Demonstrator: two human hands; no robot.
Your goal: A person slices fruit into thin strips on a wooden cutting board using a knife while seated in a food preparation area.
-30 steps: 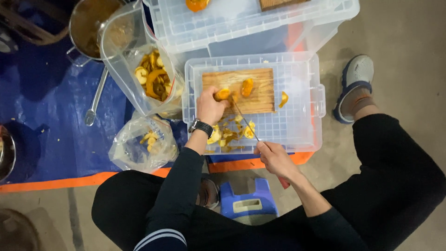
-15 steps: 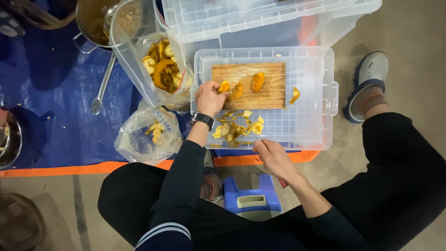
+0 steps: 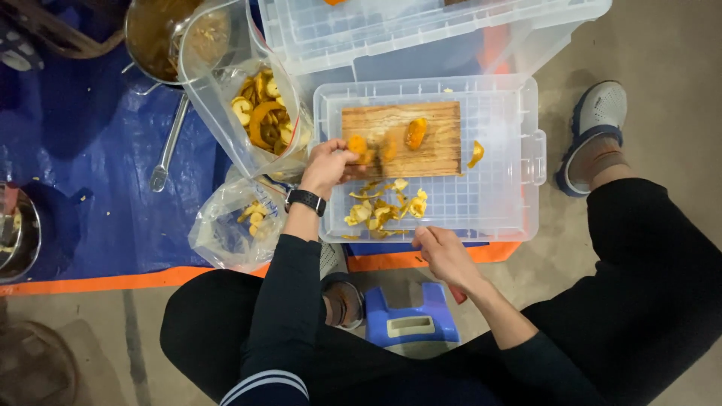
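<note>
My left hand (image 3: 327,167), with a black watch on the wrist, is closed on an orange fruit piece (image 3: 357,143) at the left end of a wooden cutting board (image 3: 432,154). The board lies on an upturned clear plastic box (image 3: 496,203). Another orange piece (image 3: 415,134) rests on the board, and a blurred one sits beside my fingers. A heap of yellow peels (image 3: 380,210) lies on the box in front of the board. My right hand (image 3: 444,254) hovers at the box's near edge with its fingers curled. I cannot see whether it holds anything.
A clear tub of fruit slices (image 3: 259,113) leans left of the box, with a plastic bag of peels (image 3: 233,225) below it. A metal pot (image 3: 158,30) and ladle (image 3: 169,146) sit on blue tarp (image 3: 75,150). A blue stool (image 3: 410,322) is under me. Another clear bin (image 3: 421,34) stands behind.
My left hand has slid left along the board with the orange piece. My right hand has drawn back from the peels to the box's near edge.
</note>
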